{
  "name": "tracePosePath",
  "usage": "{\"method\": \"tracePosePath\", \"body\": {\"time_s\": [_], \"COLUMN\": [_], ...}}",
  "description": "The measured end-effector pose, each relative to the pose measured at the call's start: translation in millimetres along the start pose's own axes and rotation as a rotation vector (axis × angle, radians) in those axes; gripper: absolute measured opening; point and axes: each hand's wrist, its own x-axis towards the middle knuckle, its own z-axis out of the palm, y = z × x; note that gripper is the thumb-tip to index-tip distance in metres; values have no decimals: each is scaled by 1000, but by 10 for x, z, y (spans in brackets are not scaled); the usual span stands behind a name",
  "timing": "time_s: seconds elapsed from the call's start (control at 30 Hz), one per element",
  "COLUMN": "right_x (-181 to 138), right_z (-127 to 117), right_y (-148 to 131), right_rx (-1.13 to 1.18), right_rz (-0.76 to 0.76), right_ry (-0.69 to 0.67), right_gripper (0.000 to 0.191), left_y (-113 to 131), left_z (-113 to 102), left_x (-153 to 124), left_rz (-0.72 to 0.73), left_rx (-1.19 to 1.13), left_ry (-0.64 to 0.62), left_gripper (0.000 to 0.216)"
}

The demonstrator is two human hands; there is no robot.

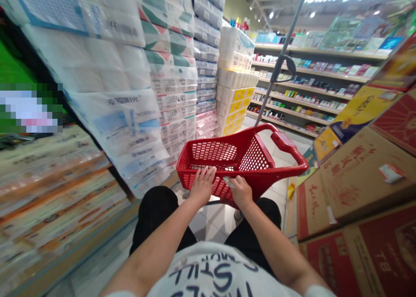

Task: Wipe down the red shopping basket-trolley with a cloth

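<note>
Basket first: a red plastic mesh shopping basket [227,158] stands low on the pale tiled floor [211,223] of a shop aisle, straight ahead of the person's knees. Its walls and bottom are an open lattice, its rim is solid and smooth, and nothing shows inside it. A thick red loop handle [289,151] curves along its right side, and a grey metal pole [282,58] rises slanting from its far end.

The left hand [203,184] lies flat on the near rim, its grip open and the fingers spread over the lattice. The right hand [241,190] is just beside it on the same rim, its grip closed, fingers curled over the edge. A small pale scrap [227,181] shows at its fingertips; what it is cannot be told.

To the left, stacked white packs of toilet paper [107,71] tower over the aisle. To the right stand brown and red cardboard cartons [357,175], with stocked shelves [308,97] beyond.
</note>
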Motion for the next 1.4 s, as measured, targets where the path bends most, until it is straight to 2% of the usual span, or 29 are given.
{"method": "tracePosePath", "body": {"time_s": [0.27,0.4,0.53,0.63,0.73,0.83,0.93,1.03,1.13,1.23,1.33,1.4], "right_x": [128,195,286,369,444,482,483,439,321,163,36,-37], "right_z": [11,-187,-521,-838,-1150,-1360,-1436,-1406,-1322,-1262,-1248,-1217], "right_y": [-147,-109,-6,220,624,1040,1241,1176,958,713,513,414], "right_rx": [-77,-83,-107,-115,-172,-234,-211,-224,-251,-222,-149,-111], "right_rz": [-138,-191,-137,-21,132,288,321,338,308,181,21,-81], "right_ry": [-21,-12,-32,83,239,188,60,58,186,327,341,329], "right_gripper": [16,21,25,30,31,22,21,19,21,26,29,32], "left_y": [-16,-18,-18,-28,-50,-78,-109,-169,-272,-332,-210,-19], "left_z": [19,15,7,8,13,22,42,73,88,43,-55,-120], "left_x": [-23,-30,-25,-28,-33,-17,30,94,163,242,333,389], "left_rz": [3,12,11,18,26,38,50,52,19,-67,-85,52], "left_rx": [25,26,18,25,38,50,68,87,96,88,37,-39], "left_ry": [16,20,18,30,48,46,39,39,26,-14,-44,-40], "left_gripper": [62,61,59,59,60,61,63,65,65,63,59,58]}}
